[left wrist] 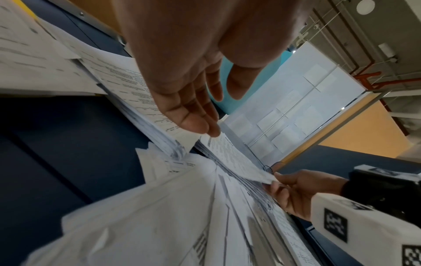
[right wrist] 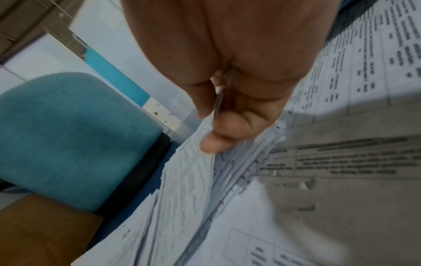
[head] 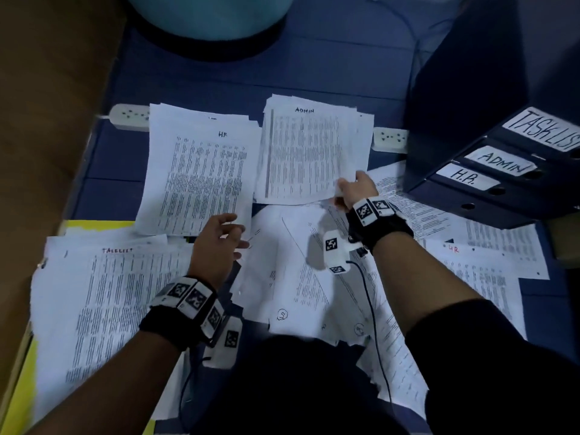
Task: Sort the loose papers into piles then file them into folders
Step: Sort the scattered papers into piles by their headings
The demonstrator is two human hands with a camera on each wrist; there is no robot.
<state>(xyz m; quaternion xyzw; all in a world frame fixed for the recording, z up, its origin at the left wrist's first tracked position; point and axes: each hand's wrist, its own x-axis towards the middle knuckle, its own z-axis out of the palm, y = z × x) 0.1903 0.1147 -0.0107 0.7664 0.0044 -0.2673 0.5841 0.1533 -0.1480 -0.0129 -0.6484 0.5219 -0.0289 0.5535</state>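
While our right hand (head: pixel 356 191) pinches the near right corner of the top sheet on the ADMIN pile (head: pixel 310 149), thumb above and fingers beneath, that corner is lifted off the sheets under it. Our left hand (head: pixel 216 243) hovers with fingers loosely spread and holds nothing, its fingertips at the near edge of the HR pile (head: pixel 201 171), which lies just left of the ADMIN pile on the blue surface (head: pixel 201 76). Nearer to us on the left sits a third pile headed in red, the TASKLIST pile (head: pixel 103 306), resting on a yellow folder (head: pixel 18 390). Loose papers (head: pixel 301 277) lie scattered between our arms and spread off to the right. At the far right three dark binders (head: pixel 489 180) are stacked, labelled TASKLIST, ADMIN and H.R. A white power strip (head: pixel 128 116) pokes out behind the HR pile, and a teal chair (head: pixel 207 14) stands beyond.
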